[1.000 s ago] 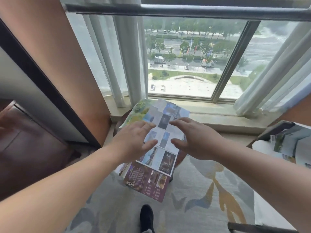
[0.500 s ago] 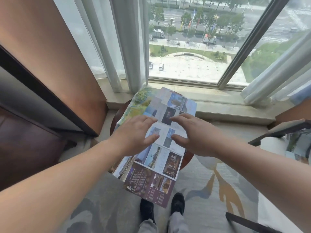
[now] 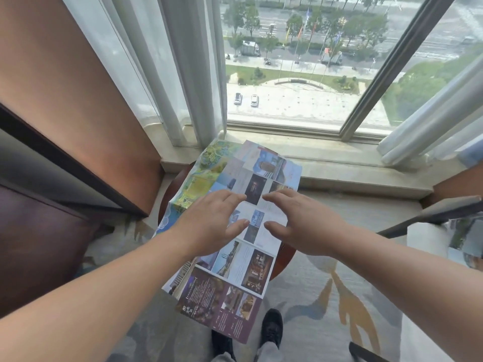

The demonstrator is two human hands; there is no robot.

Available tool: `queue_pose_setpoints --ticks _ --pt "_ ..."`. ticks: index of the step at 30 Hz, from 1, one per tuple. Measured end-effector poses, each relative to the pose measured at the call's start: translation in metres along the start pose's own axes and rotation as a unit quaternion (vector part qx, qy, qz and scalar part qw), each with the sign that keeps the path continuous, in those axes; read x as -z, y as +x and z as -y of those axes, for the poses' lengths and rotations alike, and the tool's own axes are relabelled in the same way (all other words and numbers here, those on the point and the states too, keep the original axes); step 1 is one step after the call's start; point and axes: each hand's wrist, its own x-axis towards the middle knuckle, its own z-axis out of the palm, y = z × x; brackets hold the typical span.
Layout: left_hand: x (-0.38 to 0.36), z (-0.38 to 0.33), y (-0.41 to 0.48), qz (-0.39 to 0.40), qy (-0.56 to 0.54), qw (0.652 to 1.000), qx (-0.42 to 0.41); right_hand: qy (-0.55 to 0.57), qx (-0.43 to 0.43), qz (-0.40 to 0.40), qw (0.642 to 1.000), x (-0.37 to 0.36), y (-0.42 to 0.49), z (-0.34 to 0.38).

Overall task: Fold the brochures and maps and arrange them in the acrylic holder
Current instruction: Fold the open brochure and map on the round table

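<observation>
I take my bearings from the small round bench (image 3: pixel 285 257), where the unfolded brochure (image 3: pixel 251 267) lies lengthwise and hides nearly all of the top. Only slivers of the bench's rim show to the left and right of the paper. The sheet is longer than the bench. Its far edge ends on the bench's window side, just short of the sill (image 3: pixel 339 165), and its purple near end overhangs the bench's near rim above a pair of black shoes (image 3: pixel 271 327). The left hand (image 3: pixel 211 226) and right hand (image 3: pixel 305 226) are both over the middle of the bench, palms down, with fingers spread, nearly straight and gripping nothing. Their fingertips are near each other but apart, and I cannot tell whether they press the paper or sit just above it. Left of the bench, a wood wall panel (image 3: pixel 78 100) and a curtain (image 3: pixel 193 74) stand close. Right of the bench, open carpet (image 3: pixel 339 296) runs to a chair (image 3: pixel 444 210) carrying more printed sheets (image 3: pixel 465 231).
</observation>
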Motion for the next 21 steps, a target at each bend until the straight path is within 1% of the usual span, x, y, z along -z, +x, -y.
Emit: queue_pose_setpoints --ticks 3,8,12,16,21 --pt "-0.001 -0.001 0.009 -0.005 0.001 1.000 -0.009 -0.001 -0.003 -0.005 1.000 0.000 0.004 -0.008" --pt "-0.020 0.005 0.033 0.015 0.013 1.000 -0.023 -0.001 -0.016 -0.004 1.000 -0.010 0.024 -0.031" --pt "-0.049 0.009 0.064 0.037 0.021 0.999 -0.026 0.006 -0.029 0.006 1.000 -0.025 0.056 -0.058" --pt "-0.079 0.018 0.102 0.042 0.002 0.999 -0.022 -0.005 -0.045 0.013 0.999 -0.048 0.092 -0.090" --pt "-0.121 0.036 0.143 0.050 -0.018 0.999 0.006 -0.007 -0.072 0.033 0.997 -0.090 0.135 -0.129"
